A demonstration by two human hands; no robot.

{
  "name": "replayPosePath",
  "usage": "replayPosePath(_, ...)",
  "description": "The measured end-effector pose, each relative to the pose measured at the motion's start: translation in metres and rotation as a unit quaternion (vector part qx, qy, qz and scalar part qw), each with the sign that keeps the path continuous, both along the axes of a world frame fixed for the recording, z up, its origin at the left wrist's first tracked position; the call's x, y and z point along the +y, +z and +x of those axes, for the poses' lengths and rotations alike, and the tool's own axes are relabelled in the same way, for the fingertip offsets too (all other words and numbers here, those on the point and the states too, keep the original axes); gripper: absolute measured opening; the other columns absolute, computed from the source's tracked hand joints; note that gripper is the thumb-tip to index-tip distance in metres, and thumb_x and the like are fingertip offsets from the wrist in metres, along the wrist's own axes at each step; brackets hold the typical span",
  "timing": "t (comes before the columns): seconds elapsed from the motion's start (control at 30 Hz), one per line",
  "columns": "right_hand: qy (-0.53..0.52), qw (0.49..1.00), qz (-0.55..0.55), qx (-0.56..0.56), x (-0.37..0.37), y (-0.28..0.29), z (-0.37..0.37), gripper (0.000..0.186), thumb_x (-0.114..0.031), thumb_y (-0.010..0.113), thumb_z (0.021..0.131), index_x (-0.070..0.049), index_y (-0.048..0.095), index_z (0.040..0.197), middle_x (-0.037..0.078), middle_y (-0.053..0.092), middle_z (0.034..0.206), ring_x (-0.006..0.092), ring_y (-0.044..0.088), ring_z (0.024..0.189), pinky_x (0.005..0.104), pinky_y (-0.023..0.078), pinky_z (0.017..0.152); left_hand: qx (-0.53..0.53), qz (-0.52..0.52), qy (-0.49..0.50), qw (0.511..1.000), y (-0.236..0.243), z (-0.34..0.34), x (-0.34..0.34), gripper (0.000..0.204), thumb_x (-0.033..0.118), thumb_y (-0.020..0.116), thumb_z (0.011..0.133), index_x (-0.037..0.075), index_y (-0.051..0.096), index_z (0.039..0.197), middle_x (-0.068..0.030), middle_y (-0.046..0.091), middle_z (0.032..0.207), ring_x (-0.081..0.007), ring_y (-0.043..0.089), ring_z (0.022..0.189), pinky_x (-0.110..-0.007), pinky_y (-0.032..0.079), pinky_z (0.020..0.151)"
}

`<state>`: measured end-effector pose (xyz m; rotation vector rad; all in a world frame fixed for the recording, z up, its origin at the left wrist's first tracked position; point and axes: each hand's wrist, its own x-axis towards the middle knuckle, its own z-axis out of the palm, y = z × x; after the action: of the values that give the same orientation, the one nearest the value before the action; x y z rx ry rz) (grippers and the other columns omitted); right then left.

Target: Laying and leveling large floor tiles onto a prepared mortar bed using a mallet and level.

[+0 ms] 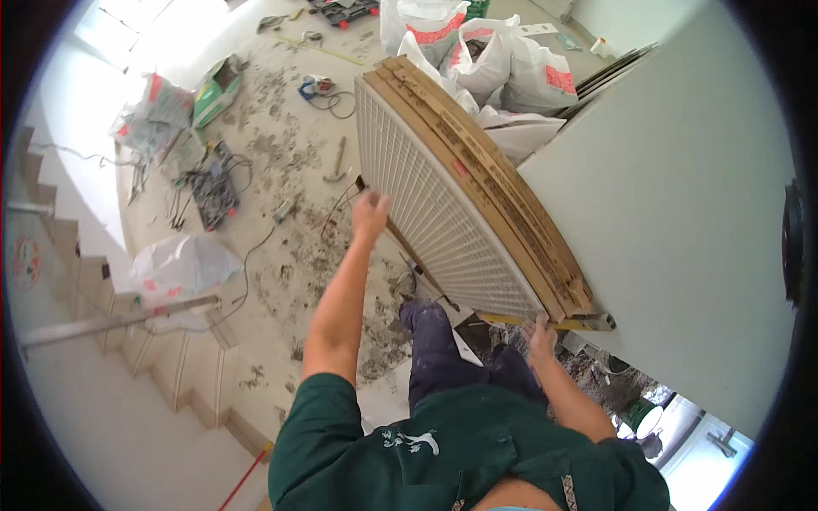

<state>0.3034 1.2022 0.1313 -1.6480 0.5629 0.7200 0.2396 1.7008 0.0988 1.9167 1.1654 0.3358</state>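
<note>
A white slatted panel (434, 204) stands on edge in front of me. Its near lower corner is in my right hand (539, 339), whose fingers curl around the edge. Beside the panel's far left side, my left hand (370, 216) is closed, and what lies in its fingers cannot be made out. A small black piece (360, 181) shows just beyond that hand, and a brown strip (411, 255) runs from near it along the panel's foot. Several flat cardboard boxes (477, 170) stand against the panel's back. A yellow level-like bar (573, 324) lies by my right hand.
White sacks (486, 55) are grouped behind the boxes, next to a pale wall (682, 187). A hammer (337, 160), a cable and an open tool case (213, 187) lie on the dusty floor. Stairs (170, 366) run down the left, near a plastic bag (183, 268).
</note>
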Motion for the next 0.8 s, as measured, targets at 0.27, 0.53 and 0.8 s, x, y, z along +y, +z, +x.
replayPosePath(0.27,-0.093,0.993,-0.068,0.027,0.018,-0.004,-0.019,0.076,-0.054,0.055,0.096,0.004,0.034,0.14,0.019,0.055,0.129,0.0303,0.059,0.114,0.0454,0.046,0.099,-0.093,0.103,0.009,0.99,-0.012,0.175,0.247,0.083,0.046,0.068,0.086,0.001,0.035,0.148,-0.0267,0.041,0.146,-0.0357,0.04,0.137,-0.04,0.034,0.112)
replayPosePath(0.53,-0.106,0.982,-0.149,0.04,0.018,0.003,-0.012,0.068,-0.053,0.046,0.099,0.003,0.042,0.138,0.015,0.058,0.129,0.0267,0.056,0.122,0.0431,0.041,0.105,-0.06,-0.029,-0.082,0.994,0.018,0.206,0.266,0.069,0.038,0.079,0.08,-0.003,0.057,0.132,-0.0178,0.061,0.129,-0.0275,0.057,0.12,-0.037,0.043,0.1)
replayPosePath(0.8,-0.092,0.985,-0.127,0.068,0.038,0.022,-0.015,0.075,-0.054,0.041,0.101,0.002,0.027,0.148,0.02,0.047,0.143,0.0325,0.049,0.131,0.0501,0.035,0.11,-0.066,0.035,-0.037,0.997,0.018,0.195,0.28,0.052,0.039,0.083,0.076,-0.001,0.071,0.108,-0.0072,0.071,0.098,-0.0165,0.064,0.088,-0.032,0.049,0.081)
